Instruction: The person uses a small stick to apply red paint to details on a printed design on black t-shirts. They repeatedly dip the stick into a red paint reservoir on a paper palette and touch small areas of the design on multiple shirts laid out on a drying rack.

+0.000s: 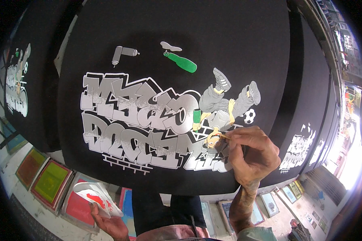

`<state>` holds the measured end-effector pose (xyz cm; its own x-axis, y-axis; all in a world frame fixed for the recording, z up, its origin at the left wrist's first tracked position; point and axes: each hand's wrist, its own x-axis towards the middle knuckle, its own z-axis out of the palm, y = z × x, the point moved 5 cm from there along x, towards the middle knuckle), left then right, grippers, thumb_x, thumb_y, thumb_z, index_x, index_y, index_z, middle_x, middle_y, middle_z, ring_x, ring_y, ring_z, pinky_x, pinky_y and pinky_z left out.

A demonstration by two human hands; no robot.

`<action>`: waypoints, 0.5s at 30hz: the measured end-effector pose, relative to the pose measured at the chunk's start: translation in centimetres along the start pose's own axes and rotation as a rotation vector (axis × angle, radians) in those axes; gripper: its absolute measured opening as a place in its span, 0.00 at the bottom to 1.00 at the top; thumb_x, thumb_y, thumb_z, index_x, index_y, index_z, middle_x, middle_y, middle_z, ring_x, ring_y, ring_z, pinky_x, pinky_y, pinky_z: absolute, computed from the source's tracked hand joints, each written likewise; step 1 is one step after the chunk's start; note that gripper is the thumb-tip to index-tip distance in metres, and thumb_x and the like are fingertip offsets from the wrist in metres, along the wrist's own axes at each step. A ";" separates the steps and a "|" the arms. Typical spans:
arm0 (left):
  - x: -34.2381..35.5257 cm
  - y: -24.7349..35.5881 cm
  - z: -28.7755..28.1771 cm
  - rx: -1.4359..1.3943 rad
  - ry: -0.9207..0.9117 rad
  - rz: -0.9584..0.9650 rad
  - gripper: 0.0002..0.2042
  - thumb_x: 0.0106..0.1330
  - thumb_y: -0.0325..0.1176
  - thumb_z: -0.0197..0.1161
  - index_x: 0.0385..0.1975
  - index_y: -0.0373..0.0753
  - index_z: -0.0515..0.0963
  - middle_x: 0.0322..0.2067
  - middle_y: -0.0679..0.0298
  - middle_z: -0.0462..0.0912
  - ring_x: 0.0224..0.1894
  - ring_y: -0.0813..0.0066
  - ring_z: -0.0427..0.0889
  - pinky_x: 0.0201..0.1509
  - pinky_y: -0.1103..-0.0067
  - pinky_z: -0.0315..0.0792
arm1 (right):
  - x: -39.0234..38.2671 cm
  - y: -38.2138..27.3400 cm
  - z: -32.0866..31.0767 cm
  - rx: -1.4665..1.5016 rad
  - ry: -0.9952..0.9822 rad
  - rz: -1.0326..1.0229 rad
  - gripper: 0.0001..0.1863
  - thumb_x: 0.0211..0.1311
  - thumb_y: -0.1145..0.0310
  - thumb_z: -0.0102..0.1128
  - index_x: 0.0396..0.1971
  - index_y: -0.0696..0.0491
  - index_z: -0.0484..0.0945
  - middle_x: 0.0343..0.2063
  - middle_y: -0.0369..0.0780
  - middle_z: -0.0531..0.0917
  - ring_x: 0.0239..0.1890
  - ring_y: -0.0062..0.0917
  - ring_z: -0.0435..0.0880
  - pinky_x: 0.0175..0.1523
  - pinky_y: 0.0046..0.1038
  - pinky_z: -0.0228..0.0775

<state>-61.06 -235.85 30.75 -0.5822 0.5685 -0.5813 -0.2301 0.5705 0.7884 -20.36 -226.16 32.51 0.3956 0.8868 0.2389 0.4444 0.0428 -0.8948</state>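
A black fabric panel (237, 36) lies stretched before me, printed with grey and white graffiti lettering (136, 104) and an upside-down cartoon figure (219, 96). My right hand (255, 154) pinches a thin light-brown stick (224, 136) between thumb and fingertips. Its tip is at the figure's face (211, 140), near the mouth; whether it touches cannot be told. Below the panel's near edge, my left hand (110, 225) grips a folded white paper holder (114, 209). Wet-looking red paint (97, 198) is smeared inside this holder.
Similar printed black panels stand to the left (18, 84) and right (295, 150). Underneath, several framed printing screens (52, 180) lean along the floor, with more frames (269, 205) at lower right. Bright light enters at the right.
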 end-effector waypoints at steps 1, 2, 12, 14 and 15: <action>0.0 0.0 -0.1 0.001 0.005 0.012 0.22 0.70 0.49 0.56 0.56 0.41 0.72 0.45 0.63 0.80 0.40 0.73 0.80 0.40 0.75 0.72 | -0.1 0.0 0.0 0.004 -0.001 -0.004 0.07 0.47 0.83 0.66 0.30 0.63 0.83 0.28 0.47 0.87 0.30 0.24 0.87 0.35 0.22 0.79; 0.0 0.0 -0.1 -0.001 0.000 0.004 0.22 0.70 0.49 0.56 0.56 0.41 0.72 0.45 0.63 0.80 0.40 0.73 0.80 0.40 0.75 0.72 | 0.0 0.1 0.0 0.006 -0.002 -0.009 0.07 0.47 0.83 0.66 0.30 0.62 0.83 0.28 0.47 0.87 0.29 0.24 0.87 0.35 0.22 0.79; 0.1 0.0 -0.1 0.015 0.046 0.010 0.22 0.70 0.49 0.56 0.56 0.41 0.71 0.47 0.62 0.80 0.38 0.72 0.81 0.38 0.75 0.74 | 0.0 0.1 -0.1 0.004 -0.005 0.002 0.07 0.46 0.84 0.65 0.29 0.62 0.83 0.27 0.46 0.87 0.30 0.24 0.87 0.36 0.23 0.80; 0.2 0.0 -0.2 0.022 0.036 0.019 0.22 0.70 0.49 0.56 0.56 0.41 0.71 0.47 0.62 0.80 0.39 0.71 0.81 0.38 0.75 0.74 | 0.1 -0.1 -0.1 -0.005 -0.009 -0.006 0.07 0.46 0.84 0.65 0.29 0.63 0.83 0.27 0.46 0.87 0.30 0.25 0.87 0.36 0.22 0.79; 0.2 0.0 -0.3 0.022 0.033 0.021 0.22 0.70 0.49 0.56 0.56 0.41 0.71 0.47 0.61 0.80 0.39 0.71 0.81 0.38 0.75 0.75 | 0.2 -0.2 -0.1 -0.009 -0.010 -0.010 0.07 0.46 0.84 0.65 0.29 0.63 0.83 0.27 0.46 0.87 0.30 0.25 0.87 0.36 0.22 0.79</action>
<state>-61.36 -235.90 30.68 -0.6125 0.5606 -0.5573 -0.2005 0.5717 0.7956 -20.32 -226.01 32.75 0.3830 0.8911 0.2436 0.4557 0.0471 -0.8889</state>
